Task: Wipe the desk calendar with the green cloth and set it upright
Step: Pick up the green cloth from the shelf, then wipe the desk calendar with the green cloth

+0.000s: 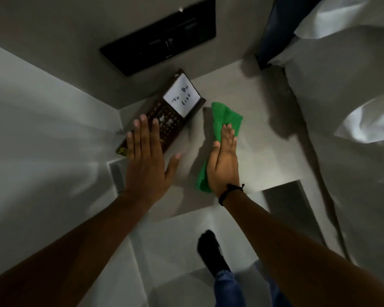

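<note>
A dark brown desk calendar (171,120) with a white "To Do List" card lies flat on the grey shelf top (253,134), near the wall corner. My left hand (146,160) is spread flat, its fingertips over the calendar's near end. Whether they touch it I cannot tell. The green cloth (225,117) lies just right of the calendar. My right hand (224,165) rests flat on the cloth with straight fingers, covering its middle. Cloth shows beyond the fingertips and below the palm.
A black panel (160,41) hangs on the wall behind the calendar. White bedding (341,107) fills the right side. A grey block (286,202) stands low at the shelf's right front. My foot in a black sock (211,251) is on the floor below.
</note>
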